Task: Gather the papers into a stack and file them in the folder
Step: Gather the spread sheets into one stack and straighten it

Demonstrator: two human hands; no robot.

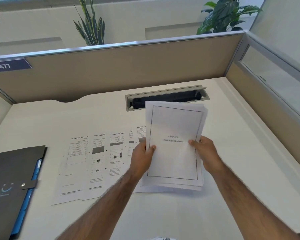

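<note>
Head view: both hands, left hand and right hand, pinch a partial stack mid-gathering, loose papers left of the fingers likely next, shut folder farther left.

Two bare forearms, both with visible hair, reach in from the near edge with no sleeves showing. The left hand wears nothing. The right hand has a ring on one finger, small and hard to make out.
</note>
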